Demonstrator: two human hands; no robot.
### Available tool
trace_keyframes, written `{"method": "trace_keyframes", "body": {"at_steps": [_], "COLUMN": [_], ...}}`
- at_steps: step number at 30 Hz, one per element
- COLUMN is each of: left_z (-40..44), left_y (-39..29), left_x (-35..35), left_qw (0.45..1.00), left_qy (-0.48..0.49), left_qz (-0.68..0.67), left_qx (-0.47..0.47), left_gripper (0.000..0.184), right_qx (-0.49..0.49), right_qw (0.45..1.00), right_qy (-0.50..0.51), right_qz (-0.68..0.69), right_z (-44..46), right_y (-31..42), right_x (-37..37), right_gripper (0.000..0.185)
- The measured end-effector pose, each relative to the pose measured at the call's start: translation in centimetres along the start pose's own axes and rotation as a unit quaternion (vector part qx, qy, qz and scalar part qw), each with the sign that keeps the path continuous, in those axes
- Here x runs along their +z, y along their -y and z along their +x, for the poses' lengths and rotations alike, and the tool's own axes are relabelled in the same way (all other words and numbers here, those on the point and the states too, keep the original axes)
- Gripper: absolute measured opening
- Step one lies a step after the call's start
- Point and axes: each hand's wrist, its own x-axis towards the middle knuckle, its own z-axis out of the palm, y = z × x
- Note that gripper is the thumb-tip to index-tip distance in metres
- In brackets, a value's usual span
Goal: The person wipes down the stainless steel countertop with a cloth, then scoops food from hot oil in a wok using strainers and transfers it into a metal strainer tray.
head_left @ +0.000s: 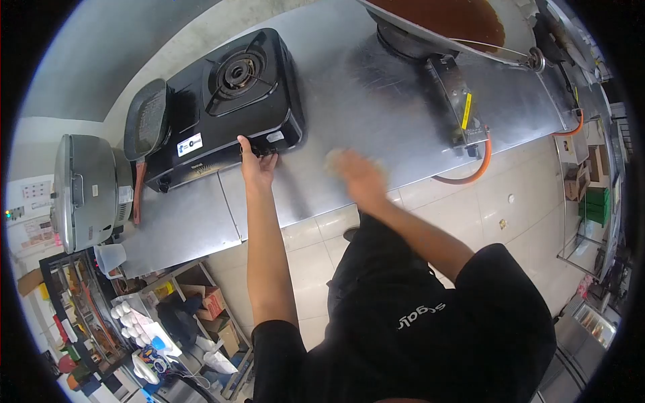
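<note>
My left hand (257, 164) grips the front right corner of a black two-burner gas stove (235, 101), thumb over the front edge by the knob and fingers curled below. The stove stands at an angle on the steel counter (336, 101). To its right, my right hand (363, 176) presses a pale, yellowish cloth (334, 160) onto the counter near its front edge. Motion blurs this hand and the cloth, and most of the cloth is hidden under the fingers. A square grill pan (148, 119) with a wooden handle sits on the stove's left side.
A large pan (437, 23) of brown liquid sits on a burner at the back right, with an orange gas hose (480, 168) hanging over the counter's edge. A grey rice cooker (94, 188) and a clear plastic jug (109, 258) stand at the left end.
</note>
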Motion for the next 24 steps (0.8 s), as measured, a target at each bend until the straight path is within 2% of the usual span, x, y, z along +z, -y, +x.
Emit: {"method": "trace_keyframes", "body": {"at_steps": [1,2,3,5,7,8,9,11,13,14,15,16,18,23,24], "left_z": [-0.3,-0.3,-0.2,-0.4,-1.0,-0.3,-0.4,1.4,2.3,2.5,2.5,1.6,4.7,4.6,5.4], "left_y": [-0.2,-0.4,-1.0,-2.2,-3.3,-3.8,-4.7,-7.1,-8.8,-9.8,-10.7,-11.5,-12.3,-11.7,-11.8], "left_x": [0.9,1.1,1.0,0.5,0.2,-0.9,-1.9,-6.0,-8.1,-8.5,-9.2,-8.8,-10.5,-8.8,-9.1], "left_qw": [1.0,0.999,0.999,0.998,0.998,0.998,0.998,0.997,0.994,0.99,0.985,0.987,0.994,0.995,0.996], "left_qy": [-0.024,-0.009,0.006,0.011,0.002,-0.009,0.006,0.017,-0.007,-0.035,-0.063,-0.039,-0.05,0.01,0.009], "left_qz": [-0.003,0.008,0.02,0.032,0.036,-0.005,-0.03,-0.068,-0.11,-0.13,-0.15,-0.135,-0.076,-0.046,-0.05], "left_qx": [-0.016,-0.03,-0.044,-0.057,-0.059,-0.054,-0.046,-0.009,0.026,0.041,0.057,0.076,0.065,0.092,0.075], "left_gripper": [0.089,0.09,0.092,0.09,0.083,0.081,0.088,0.102,0.11,0.11,0.111,0.107,0.098,0.09,0.088], "right_qx": [-0.024,-0.075,-0.105,-0.182,-0.125,-0.092,-0.003,0.198,0.097,0.188,0.189,0.053,0.091,0.097,0.093], "right_qw": [0.998,0.988,0.983,0.937,0.902,0.877,0.838,0.781,0.862,0.874,0.956,0.996,0.994,0.993,0.994], "right_qy": [0.008,0.025,0.022,0.142,0.157,0.162,0.183,0.222,0.007,0.01,0.008,-0.044,-0.014,-0.016,-0.02], "right_qz": [0.049,0.129,0.151,0.262,0.383,0.442,0.514,0.55,0.497,0.447,0.224,0.053,-0.057,-0.059,-0.059], "right_z": [-0.7,-0.5,-1.1,-0.5,1.1,1.7,2.4,5.6,6.1,6.3,7.0,7.2,6.2,7.2,7.7], "right_y": [2.6,5.0,6.9,8.4,8.1,7.8,6.4,3.4,-3.4,-6.2,-8.6,-11.2,-11.9,-10.6,-10.1], "right_x": [1.5,0.3,1.3,1.2,-0.7,-1.7,-2.4,-9.2,-6.7,-7.3,-8.6,-8.5,-7.7,-4.1,-3.5], "right_gripper": [0.051,0.055,0.057,0.057,0.049,0.046,0.037,0.036,0.031,0.031,0.033,0.04,0.048,0.052,0.051]}}
